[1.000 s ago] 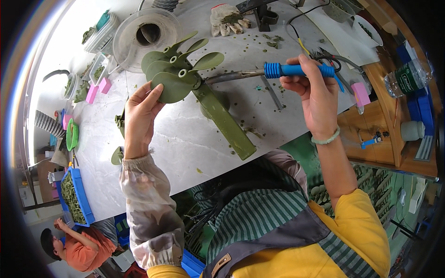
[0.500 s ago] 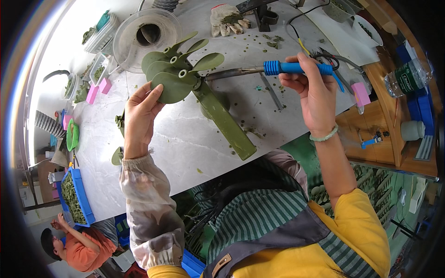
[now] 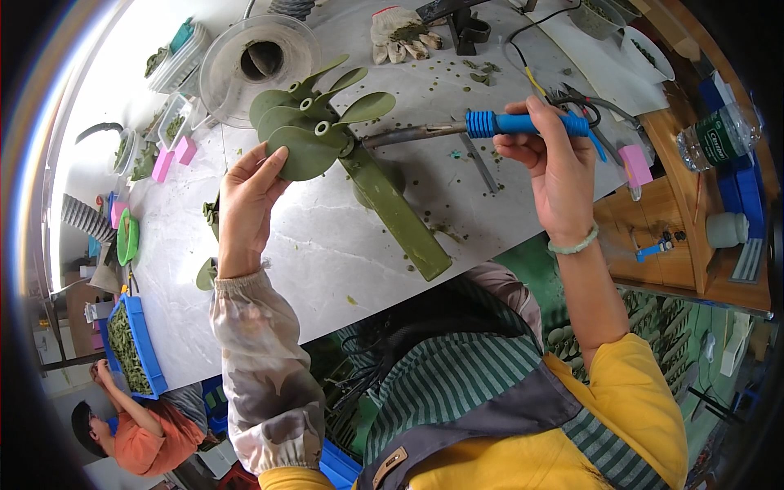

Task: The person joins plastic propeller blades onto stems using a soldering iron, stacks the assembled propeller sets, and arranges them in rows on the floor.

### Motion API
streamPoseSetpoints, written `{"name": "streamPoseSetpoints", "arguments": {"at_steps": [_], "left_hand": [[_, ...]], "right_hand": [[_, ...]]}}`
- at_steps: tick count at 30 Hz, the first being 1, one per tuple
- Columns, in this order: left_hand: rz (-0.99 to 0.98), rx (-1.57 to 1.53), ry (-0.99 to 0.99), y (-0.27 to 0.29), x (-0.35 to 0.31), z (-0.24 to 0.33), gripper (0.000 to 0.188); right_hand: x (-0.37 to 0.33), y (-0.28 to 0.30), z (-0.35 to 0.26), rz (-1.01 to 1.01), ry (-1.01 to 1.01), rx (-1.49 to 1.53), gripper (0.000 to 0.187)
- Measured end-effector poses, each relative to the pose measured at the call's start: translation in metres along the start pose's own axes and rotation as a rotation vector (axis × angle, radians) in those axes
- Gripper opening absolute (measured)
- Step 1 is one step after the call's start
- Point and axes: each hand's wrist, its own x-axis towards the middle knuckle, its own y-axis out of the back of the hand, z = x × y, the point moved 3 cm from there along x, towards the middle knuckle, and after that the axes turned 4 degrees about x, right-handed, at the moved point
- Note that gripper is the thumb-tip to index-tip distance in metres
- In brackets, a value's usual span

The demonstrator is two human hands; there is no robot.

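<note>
Propellers, green, plastic-looking: a row of several (image 3: 306, 155), above the middle of the table (image 3: 310, 286); the nearest meets the upper end of a flat green bar (image 3: 396, 216).

Left hand (image 3: 249, 192): thumb and fingers together, pinching the rim of the nearest propeller's broad blade.

Right hand (image 3: 563, 175): fingers closed round the blue handle of a soldering iron (image 3: 514, 123), held near level, cord trailing behind.

Step in hand, as judged: working the iron's metal tip at the joint between nearest propeller and bar. The tip lies at the joint; whether it touches cannot be told.

Next move, as judged: calls for a steady left pinch and fine control of the tip, clear of the thin blades and the left fingers.

Surroundings: a grey strip (image 3: 479, 163) beneath the iron; a white glove (image 3: 400, 33) bearing green scraps; a pink block (image 3: 634, 166) at right.
</note>
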Motion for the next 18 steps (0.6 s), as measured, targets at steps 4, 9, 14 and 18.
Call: {"name": "streamPoseSetpoints", "arguments": {"at_steps": [4,9,14,18], "left_hand": [[-0.008,-0.013,-0.004,-0.0001,0.0012,-0.0007,0.026],[-0.017,-0.024,-0.002,0.0009,0.0012,-0.0012,0.026],[-0.008,-0.013,-0.002,-0.0005,0.0009,-0.0006,0.025],[-0.005,-0.006,0.004,-0.0007,0.0010,-0.0005,0.025]], "right_hand": [[-0.0024,0.0013,-0.0010,-0.018,-0.012,0.006,0.024],[-0.0031,-0.0001,-0.0020,-0.003,-0.018,0.002,0.026],[0.0037,0.0012,0.0035,0.007,-0.018,0.009,0.026],[0.0052,0.0019,0.0066,0.010,-0.017,0.025,0.027]]}}
